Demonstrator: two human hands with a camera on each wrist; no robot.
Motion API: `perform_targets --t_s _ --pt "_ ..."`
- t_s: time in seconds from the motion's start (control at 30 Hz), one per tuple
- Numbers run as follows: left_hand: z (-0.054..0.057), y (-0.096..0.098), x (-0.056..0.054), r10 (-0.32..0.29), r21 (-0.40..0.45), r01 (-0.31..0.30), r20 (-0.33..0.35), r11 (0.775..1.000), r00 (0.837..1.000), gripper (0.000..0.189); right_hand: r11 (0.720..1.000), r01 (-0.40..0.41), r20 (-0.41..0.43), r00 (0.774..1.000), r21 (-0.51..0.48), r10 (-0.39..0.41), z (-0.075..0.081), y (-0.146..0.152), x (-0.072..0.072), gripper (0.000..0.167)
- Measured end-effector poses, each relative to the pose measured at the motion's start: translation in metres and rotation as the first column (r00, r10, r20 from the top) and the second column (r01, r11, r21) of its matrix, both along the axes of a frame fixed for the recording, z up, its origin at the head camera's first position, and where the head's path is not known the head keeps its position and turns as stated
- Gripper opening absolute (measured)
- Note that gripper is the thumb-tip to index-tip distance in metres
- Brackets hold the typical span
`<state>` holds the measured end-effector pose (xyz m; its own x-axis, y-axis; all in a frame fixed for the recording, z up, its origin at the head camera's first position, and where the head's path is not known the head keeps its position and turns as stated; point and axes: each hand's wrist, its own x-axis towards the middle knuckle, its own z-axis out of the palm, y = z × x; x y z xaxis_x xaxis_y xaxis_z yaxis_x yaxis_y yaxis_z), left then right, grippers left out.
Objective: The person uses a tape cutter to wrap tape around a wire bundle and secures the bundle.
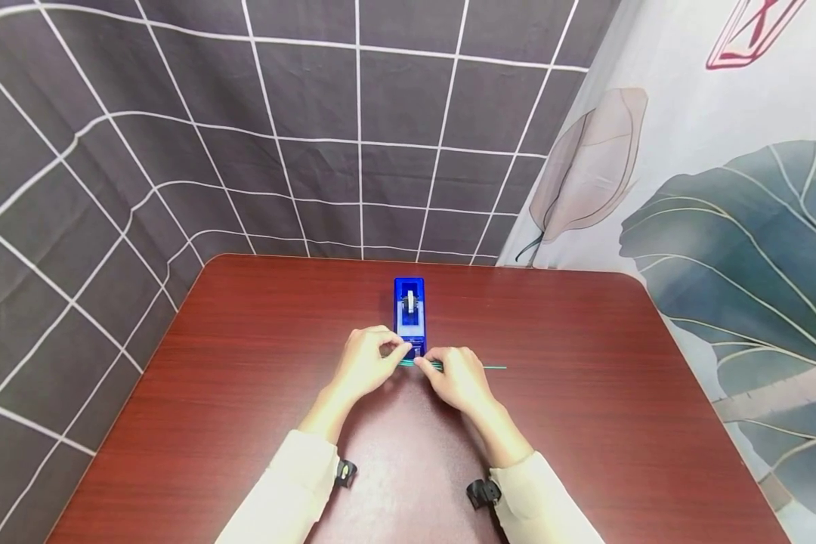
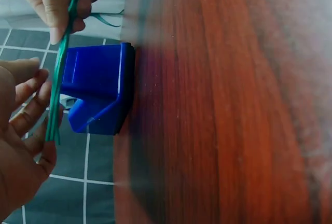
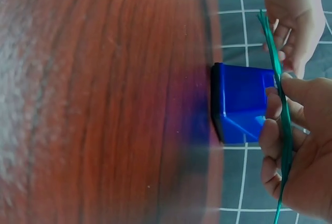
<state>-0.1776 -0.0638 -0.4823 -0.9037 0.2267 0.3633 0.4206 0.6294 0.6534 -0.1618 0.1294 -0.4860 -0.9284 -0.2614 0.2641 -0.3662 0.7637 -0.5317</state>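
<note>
A bundle of thin green strips (image 3: 285, 130) runs across the right hand (image 1: 459, 378), whose thumb and fingers pinch it. In the head view one thin strand sticks out to the right of that hand. The left hand (image 1: 363, 363) is close to the other end of the green strips (image 2: 56, 97), its fingers loosely bent behind them in the left wrist view. No firm hold by the left hand shows. Just beyond both hands stands a blue tape dispenser (image 1: 411, 330) with a roll in it; its front end is partly hidden by the fingers.
The reddish-brown wooden table (image 1: 258, 393) extends around the hands, with its far edge behind the dispenser. A dark grid-patterned curtain (image 1: 313, 91) hangs at the back and left, and a white leaf-print curtain (image 1: 707, 136) at the right. Black wrist cameras (image 1: 483, 493) are strapped by the sleeves.
</note>
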Motion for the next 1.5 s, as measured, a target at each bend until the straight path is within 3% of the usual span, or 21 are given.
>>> perform_targets --t_s 0.23,0.4,0.73,0.83,0.97,1.23,1.5 --pt "0.001 -0.004 0.008 -0.1 -0.059 0.097 -0.051 0.994 0.994 0.008 1.0 -0.009 -0.041 0.999 -0.024 0.008 0.005 0.001 0.003 0.016" --pt "0.004 -0.006 0.012 -0.138 -0.105 0.13 -0.079 0.986 0.987 0.009 0.999 -0.014 -0.084 0.996 -0.035 0.011 0.01 0.001 0.004 0.012" --pt "0.002 -0.007 0.013 -0.141 -0.075 0.137 -0.045 0.988 0.989 0.009 0.998 -0.022 -0.064 0.998 -0.064 0.018 0.011 0.002 0.006 0.007" --pt "0.0 -0.009 0.012 -0.144 -0.065 0.141 -0.051 0.988 0.988 0.009 0.995 -0.03 -0.067 0.997 -0.09 0.024 0.011 0.003 0.006 0.012" --pt "0.0 -0.01 0.011 -0.152 -0.062 0.149 -0.06 0.987 0.987 0.009 0.989 -0.1 -0.139 0.987 -0.111 0.085 0.01 0.004 0.005 0.018" --pt "0.001 -0.01 0.011 -0.157 -0.057 0.152 -0.076 0.987 0.985 0.008 0.98 -0.184 -0.234 0.959 -0.079 0.161 0.009 0.005 0.003 0.009" --pt "0.004 -0.008 0.012 -0.156 -0.131 0.137 -0.145 0.982 0.977 0.007 0.983 -0.185 -0.192 0.965 -0.013 0.179 0.009 0.004 0.003 0.008"
